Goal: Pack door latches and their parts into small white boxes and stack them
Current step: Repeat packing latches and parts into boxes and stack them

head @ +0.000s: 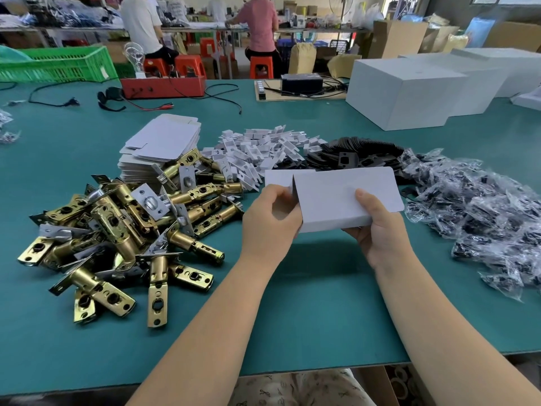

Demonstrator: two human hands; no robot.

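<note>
Two hands held one small white box (345,197) above the green surface (292,303). Left hand (270,224) pinched its end flap; right hand (377,230) gripped the body. Latches (117,230) lay leftward. Advice: square the flap before tucking, keeping the body steady.

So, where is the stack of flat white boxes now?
The stack of flat white boxes sits left of centre, behind the latch pile, beside the white inserts.
</note>
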